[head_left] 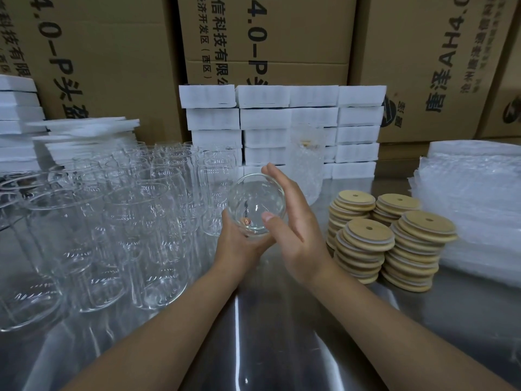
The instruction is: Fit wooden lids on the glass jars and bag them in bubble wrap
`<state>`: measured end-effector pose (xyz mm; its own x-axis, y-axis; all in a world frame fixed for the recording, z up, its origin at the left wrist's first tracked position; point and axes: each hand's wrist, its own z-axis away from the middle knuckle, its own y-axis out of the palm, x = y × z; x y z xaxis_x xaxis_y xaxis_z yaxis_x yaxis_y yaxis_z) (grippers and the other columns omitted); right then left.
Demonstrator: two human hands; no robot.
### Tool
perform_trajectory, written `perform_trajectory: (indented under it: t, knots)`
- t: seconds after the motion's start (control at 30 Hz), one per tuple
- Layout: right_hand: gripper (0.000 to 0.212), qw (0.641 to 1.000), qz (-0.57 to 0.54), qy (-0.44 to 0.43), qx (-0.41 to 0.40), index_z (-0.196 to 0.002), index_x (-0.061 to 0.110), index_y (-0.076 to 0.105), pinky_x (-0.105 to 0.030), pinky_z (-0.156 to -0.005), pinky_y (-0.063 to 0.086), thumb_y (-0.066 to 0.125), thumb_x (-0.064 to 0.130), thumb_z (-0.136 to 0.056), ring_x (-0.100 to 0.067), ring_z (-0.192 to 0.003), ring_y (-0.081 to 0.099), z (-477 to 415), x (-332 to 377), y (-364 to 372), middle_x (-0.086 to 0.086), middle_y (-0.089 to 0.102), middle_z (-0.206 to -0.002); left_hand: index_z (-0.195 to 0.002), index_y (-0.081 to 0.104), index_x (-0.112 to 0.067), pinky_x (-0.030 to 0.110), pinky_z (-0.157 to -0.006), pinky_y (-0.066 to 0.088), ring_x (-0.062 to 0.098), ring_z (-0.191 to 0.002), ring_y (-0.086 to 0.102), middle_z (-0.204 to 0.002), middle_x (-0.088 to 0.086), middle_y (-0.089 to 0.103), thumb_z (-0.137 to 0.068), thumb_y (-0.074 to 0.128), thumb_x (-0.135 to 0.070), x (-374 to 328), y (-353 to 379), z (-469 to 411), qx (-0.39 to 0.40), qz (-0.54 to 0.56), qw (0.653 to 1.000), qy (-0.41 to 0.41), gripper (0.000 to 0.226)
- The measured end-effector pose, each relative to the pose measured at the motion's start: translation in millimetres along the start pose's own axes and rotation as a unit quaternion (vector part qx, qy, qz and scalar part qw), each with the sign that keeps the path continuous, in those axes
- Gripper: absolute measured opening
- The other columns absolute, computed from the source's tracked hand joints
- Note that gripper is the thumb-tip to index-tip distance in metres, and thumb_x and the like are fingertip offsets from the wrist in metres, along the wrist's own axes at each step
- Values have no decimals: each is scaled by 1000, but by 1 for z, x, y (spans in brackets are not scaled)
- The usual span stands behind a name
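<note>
Four lid stacks [366,235], one bagged jar [306,165], roughly twenty jars [146,221].

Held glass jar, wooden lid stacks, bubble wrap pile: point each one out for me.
held glass jar [255,206], head view, inside its clear wall
wooden lid stacks [376,236], head view, top lid of near-left stack
bubble wrap pile [473,193], head view, its top sheet

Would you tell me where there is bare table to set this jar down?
Bare steel table lies near you, between the crowded jars on the left and the lid stacks on the right. The foam blocks crowd the back, bubble wrap the far right.
</note>
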<state>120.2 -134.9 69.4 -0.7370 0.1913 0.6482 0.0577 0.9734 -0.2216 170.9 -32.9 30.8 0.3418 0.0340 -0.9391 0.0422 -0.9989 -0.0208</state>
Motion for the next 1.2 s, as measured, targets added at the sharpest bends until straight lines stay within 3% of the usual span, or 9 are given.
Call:
perform_trajectory:
  t: [0.17, 0.3, 0.47, 0.57, 0.63, 0.7, 0.87, 1.1, 1.2]
  knots:
    - [62, 999, 42, -8, -4, -140, 23, 33, -22, -110, 31, 58, 21, -84, 2, -136, 32, 2, 1, 0, 7, 40, -145, -137, 27, -16, 0, -66, 41, -9, -64, 57, -83, 7, 58, -72, 78, -26, 1, -4, -2, 34, -100, 994, 7, 84]
    - [68, 997, 65, -5, -29, -138, 25, 38, -21, -107, 35, 69, 33, -78, 5, -131, 36, 2, 2, 2, 13, 43, -139, -136, 37, -13, 27, -89, 52, 10, -98, 62, -105, -4, 57, -83, 71, -2, 7, -7, -3, -4, -157, 988, 8, 63]
    - [69, 995, 65, 9, -73, -129, 29, 40, -22, -104, 38, 75, 36, -70, 5, -123, 43, 1, 1, 6, 13, 48, -128, -107, 43, -34, 16, -61, 46, -8, -71, 60, -86, -16, 62, -75, 66, -35, 0, -2, 5, -29, -159, 987, 12, 39]
    - [67, 994, 52, 16, -93, -126, 26, 42, -18, -103, 37, 75, 36, -68, 2, -120, 47, 0, 0, 8, 10, 51, -125, -127, 49, -4, 40, -76, 55, 28, -99, 65, -112, 23, 63, -52, 51, -59, -11, -2, 8, -28, -146, 989, 11, 94]
    - [67, 992, 44, 17, -117, -125, 24, 45, -17, -101, 38, 75, 37, -67, -1, -119, 49, 0, -2, 8, 10, 53, -124, -119, 45, 16, 56, -82, 48, 50, -108, 54, -114, 39, 53, -53, 49, -57, -13, -2, 7, -29, -156, 987, 28, 99]
    - [67, 989, 26, 25, -144, -124, 23, 46, -17, -101, 38, 76, 39, -67, -3, -121, 50, -1, -3, 6, 7, 54, -125, -121, 41, 15, 61, -89, 43, 52, -114, 47, -120, 40, 47, -51, 56, -53, -16, -1, 10, -18, -151, 988, 23, 98]
    - [45, 984, -46, 32, -170, -114, 34, 44, -20, -101, 38, 52, 55, -74, -2, -118, 50, -5, -2, 1, 7, 54, -122, -133, 49, -15, 43, -100, 48, 19, -118, 57, -129, 7, 56, -44, 73, -57, -15, 2, 12, 25, -110, 993, 37, 101]
    - [29, 973, -56, 84, -205, -112, 38, 45, -4, -80, 39, 43, 45, -85, 13, -102, 51, -8, -10, -4, 19, 52, -116, -129, 54, -27, 9, -76, 49, -3, -105, 60, -122, -9, 58, -46, 75, -57, -11, 2, 15, 74, -33, 997, -17, 91]
    - [33, 970, -50, 104, -215, -114, 33, 47, -3, -75, 39, 42, 47, -84, 12, -96, 52, -9, -13, -5, 18, 52, -113, -125, 56, -32, 13, -65, 50, 0, -86, 66, -110, -3, 63, -56, 75, -52, -12, 2, 13, 69, 9, 997, -40, 74]
